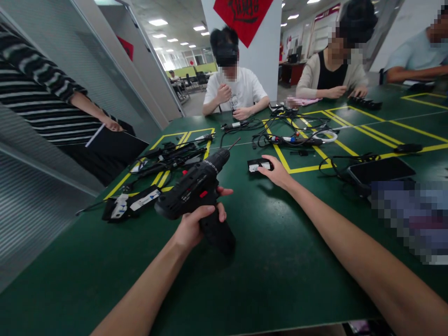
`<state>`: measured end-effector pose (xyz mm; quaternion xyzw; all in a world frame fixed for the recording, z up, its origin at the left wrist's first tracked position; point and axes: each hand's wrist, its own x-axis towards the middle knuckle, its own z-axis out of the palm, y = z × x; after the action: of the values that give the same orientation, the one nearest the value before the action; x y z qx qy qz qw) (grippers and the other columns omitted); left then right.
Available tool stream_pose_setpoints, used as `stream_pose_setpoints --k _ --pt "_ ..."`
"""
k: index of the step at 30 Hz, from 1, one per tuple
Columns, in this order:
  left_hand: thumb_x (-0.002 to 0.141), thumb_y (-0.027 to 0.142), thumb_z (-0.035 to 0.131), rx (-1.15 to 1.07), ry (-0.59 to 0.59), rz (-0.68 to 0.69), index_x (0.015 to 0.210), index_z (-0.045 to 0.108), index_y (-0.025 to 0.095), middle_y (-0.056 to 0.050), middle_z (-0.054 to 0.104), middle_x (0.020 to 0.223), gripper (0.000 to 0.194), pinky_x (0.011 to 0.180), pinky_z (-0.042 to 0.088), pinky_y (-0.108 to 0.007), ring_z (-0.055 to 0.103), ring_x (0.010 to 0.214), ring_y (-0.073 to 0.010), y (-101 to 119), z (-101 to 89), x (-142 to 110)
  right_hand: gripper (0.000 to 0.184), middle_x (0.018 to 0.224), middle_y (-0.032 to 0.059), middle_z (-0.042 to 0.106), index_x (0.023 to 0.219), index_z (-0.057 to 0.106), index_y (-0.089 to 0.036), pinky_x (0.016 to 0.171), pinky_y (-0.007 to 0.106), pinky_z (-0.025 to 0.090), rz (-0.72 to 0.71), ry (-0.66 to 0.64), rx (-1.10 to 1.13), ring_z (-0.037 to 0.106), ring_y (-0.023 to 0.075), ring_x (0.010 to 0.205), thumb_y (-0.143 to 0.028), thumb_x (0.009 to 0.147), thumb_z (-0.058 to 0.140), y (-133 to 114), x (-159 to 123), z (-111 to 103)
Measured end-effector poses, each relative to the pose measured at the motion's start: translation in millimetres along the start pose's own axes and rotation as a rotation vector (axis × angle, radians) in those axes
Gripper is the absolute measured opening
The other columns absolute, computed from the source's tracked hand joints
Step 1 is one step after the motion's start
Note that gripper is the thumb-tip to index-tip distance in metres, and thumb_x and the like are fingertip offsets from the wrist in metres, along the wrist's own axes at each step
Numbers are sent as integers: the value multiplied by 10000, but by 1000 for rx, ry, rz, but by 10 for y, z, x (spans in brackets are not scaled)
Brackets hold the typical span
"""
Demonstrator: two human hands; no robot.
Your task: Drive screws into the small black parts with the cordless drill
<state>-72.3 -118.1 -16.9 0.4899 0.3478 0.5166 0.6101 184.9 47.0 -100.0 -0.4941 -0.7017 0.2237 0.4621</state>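
My left hand is wrapped round the handle of a black cordless drill with red buttons. The drill is tilted, its thin bit pointing forward and to the right. My right hand grips the right end of a small black block with a white label, between thumb and fingers. The block is at the green table; whether it rests on it or is slightly lifted I cannot tell. Two similar black pieces with white labels lie to the left of the drill.
Black cables and parts lie inside yellow tape lines on the left. More tangled cables are at the back middle. A black phone-like device is on the right. Several people sit across the table; another person in stripes stands at left.
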Motion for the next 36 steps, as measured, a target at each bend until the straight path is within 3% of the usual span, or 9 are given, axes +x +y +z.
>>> stream_pose_setpoints --k 8,24,36 --pt "756 212 533 -222 -46 -188 1091 537 153 -55 575 985 341 613 476 -300 485 526 -68 -107 238 -141 480 1226 103 606 1239 586 -192 987 388 450 -43 22 -34 584 231 1116 -345 793 679 8 -12 36" --pt "778 201 524 -192 -40 -267 1080 562 126 -75 583 962 314 610 472 -300 509 545 -87 -199 304 -182 436 1158 88 615 1227 570 -213 923 392 479 -11 15 -88 613 239 1023 -328 810 624 7 27 80" --pt "806 215 517 -124 -10 -293 1094 573 121 -84 610 964 308 618 461 -307 533 558 -102 -222 305 -178 431 1220 80 621 1229 598 -221 958 390 465 -23 -4 -96 600 238 1086 -311 809 647 58 55 54"
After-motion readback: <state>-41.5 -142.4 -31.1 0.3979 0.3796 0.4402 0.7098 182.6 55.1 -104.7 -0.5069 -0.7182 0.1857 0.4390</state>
